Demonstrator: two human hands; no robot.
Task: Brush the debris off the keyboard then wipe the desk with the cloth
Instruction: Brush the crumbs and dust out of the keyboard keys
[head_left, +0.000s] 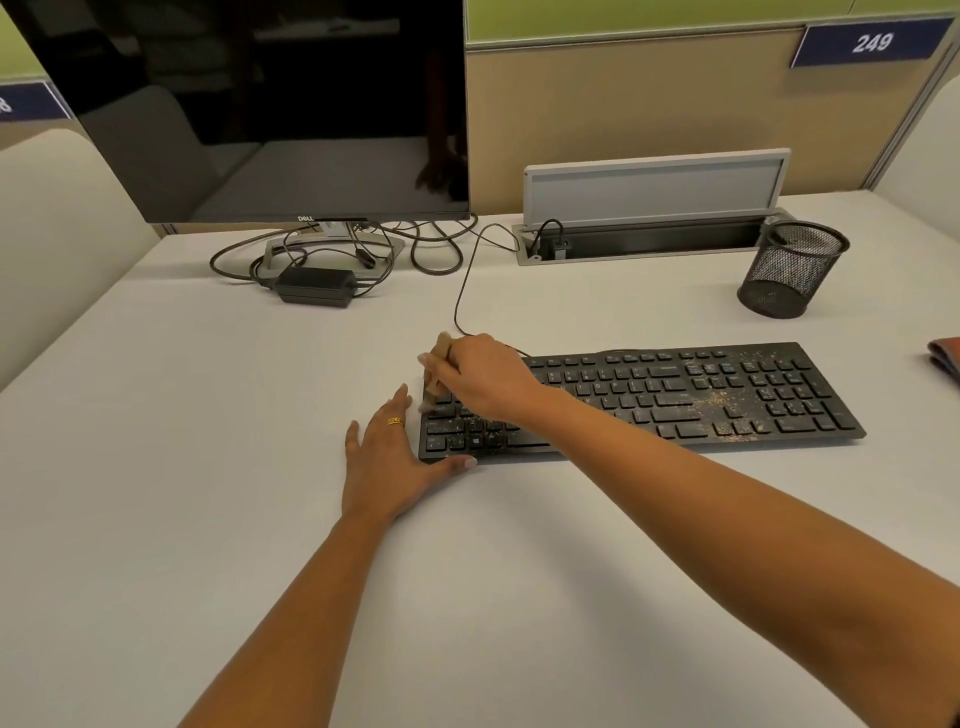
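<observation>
Rearward on desk (260, 467), plug (558, 244) inside cable box (675, 239), mesh cup (789, 275) beside

left hand (387, 462) lies flat, fingers spread toward 1 o'clock; right hand (483, 379), at its 1 o'clock, grips a brush (442, 347).

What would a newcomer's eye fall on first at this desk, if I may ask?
The black keyboard right of centre, speckled with tan debris thickest beside its number pad, stands out first. At its left end the right hand grips a brush on the keys, while the left hand lies flat against the near-left corner. A dark monitor looms at far left.
</observation>
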